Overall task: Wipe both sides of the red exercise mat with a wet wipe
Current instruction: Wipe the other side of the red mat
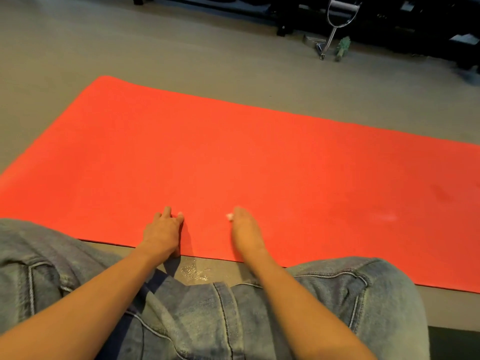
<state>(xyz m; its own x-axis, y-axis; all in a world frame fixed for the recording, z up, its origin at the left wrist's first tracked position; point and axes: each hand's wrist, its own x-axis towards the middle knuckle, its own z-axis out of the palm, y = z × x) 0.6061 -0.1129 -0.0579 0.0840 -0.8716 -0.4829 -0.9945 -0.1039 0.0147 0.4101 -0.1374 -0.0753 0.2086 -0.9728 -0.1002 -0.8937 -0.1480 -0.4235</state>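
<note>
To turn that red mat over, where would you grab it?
Probably the near long edge, from the person's side. The red mat lies flat on the floor, so only its thin rim can be pinched, and that edge runs close by the left hand and right hand.

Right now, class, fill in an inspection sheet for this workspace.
Surface: grey floor, wet patch by the jeans.
Job's things: red mat flat on the floor; white wipe on it.
Clutter: metal handle and green object on the far floor.
Hands: left hand rests on mat; right hand on wipe, grip unclear.
Cables: nothing seen.
Surroundings: dark rack beyond.
</note>
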